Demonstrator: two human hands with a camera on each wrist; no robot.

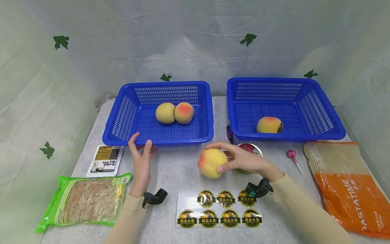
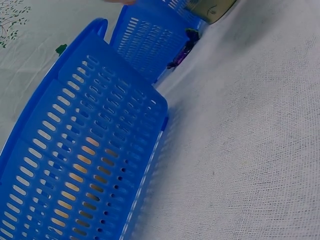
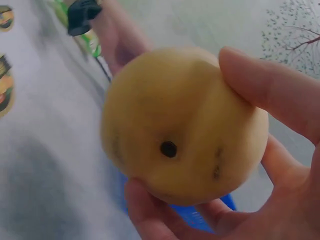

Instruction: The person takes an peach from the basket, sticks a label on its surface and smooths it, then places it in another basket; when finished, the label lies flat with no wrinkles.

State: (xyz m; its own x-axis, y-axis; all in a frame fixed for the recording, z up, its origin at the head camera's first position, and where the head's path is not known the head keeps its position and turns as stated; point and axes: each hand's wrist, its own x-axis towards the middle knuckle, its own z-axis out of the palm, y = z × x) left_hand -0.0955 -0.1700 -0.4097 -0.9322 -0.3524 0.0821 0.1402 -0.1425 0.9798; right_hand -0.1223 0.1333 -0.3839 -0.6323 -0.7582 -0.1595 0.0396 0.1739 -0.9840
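Centrally, the right hand [image 1: 240, 160] grips a round yellow-and-red peach [image 1: 211, 164] near the front right corner of a rectangular blue plastic basket [image 1: 176, 141]; the left hand [image 1: 141, 166], fingers apart, is at its front rim. Nearby lies a sheet of round black-and-gold stickers [image 1: 186, 201].

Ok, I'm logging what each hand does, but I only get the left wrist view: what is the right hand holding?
Observer: The right hand holds a yellow peach in its fingers.

Operator: Any marks on it? My camera doesn't show that.

Observer: Yes, the right wrist view shows a small dark round spot on the side facing that camera.

Operator: Yellow also shows through the slots of the near basket. What's inside?

Observer: Two more peaches, side by side on its floor.
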